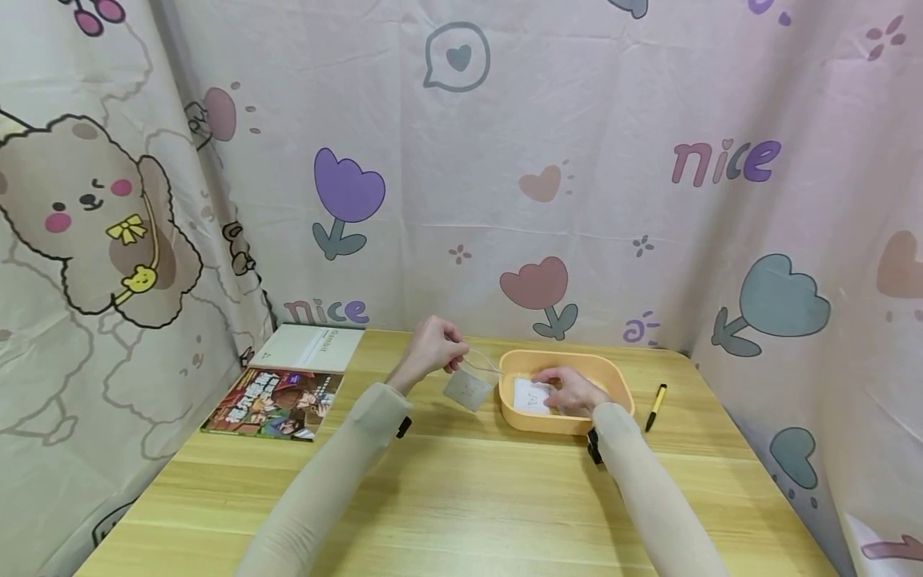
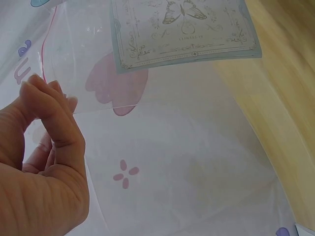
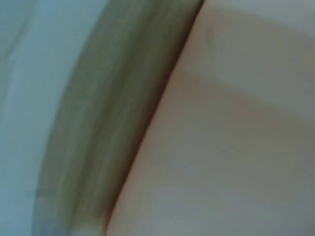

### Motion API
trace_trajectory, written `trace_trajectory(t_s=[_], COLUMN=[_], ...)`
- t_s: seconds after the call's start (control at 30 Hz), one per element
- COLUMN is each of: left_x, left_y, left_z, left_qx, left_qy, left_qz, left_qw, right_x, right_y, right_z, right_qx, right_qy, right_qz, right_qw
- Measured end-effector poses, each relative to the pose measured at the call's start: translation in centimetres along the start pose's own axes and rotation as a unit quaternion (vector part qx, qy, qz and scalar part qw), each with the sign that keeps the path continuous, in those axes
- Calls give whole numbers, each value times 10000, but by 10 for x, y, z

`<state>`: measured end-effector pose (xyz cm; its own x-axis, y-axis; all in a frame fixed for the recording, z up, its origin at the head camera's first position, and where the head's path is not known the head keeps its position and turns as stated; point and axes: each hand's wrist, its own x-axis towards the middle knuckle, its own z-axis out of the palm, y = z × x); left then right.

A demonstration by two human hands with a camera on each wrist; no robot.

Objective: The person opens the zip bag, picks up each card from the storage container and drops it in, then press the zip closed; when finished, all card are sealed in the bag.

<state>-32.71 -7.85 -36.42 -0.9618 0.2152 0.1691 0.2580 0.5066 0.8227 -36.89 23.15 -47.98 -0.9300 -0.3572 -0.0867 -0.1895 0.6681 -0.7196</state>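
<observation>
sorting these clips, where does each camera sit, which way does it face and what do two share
Head: on the head, facing forward and down at the table, orange tray and curtain; the left hand, right hand and sleeves show.
Left wrist: on that wrist, facing past the left hand, which shows, to a clear bag and butterfly card.
Right wrist: on that wrist, very near a blurred surface, probably the person's own hand or arm; direction unclear.
Head and left wrist share the left hand, card and curtain.
</observation>
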Motion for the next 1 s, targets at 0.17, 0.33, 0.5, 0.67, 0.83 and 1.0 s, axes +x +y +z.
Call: trace_trajectory(t_s=[0.17, 0.33, 0.5, 0.67, 0.83, 1.0], left_x=[-1, -2, -2, -2, -2, 0], left_y=[0, 0, 0, 0, 0, 0], left_z=[0, -1, -2, -2, -2, -2], left_qx=[-53, -151, -74, -57, -64, -105], left_qy=[11, -13, 0, -21, -30, -21], left_qz=[-31, -68, -59, -37, -20, -22], left_qw=[10000, 9999, 10000, 10000, 10000, 9999], right_x=[0, 0, -1, -1, -3, -9], right_y=[0, -1, -1, 3, 3, -2], right_z=[0, -1, -2, -4, -8, -15], right_qx=[128, -173, -280, 101, 416, 458], right_qy=[3, 104, 276, 584, 571, 211], right_qz=[-46, -302, -385, -611, -793, -610], right_qw=[9999, 9993, 9985, 9964, 9943, 9969])
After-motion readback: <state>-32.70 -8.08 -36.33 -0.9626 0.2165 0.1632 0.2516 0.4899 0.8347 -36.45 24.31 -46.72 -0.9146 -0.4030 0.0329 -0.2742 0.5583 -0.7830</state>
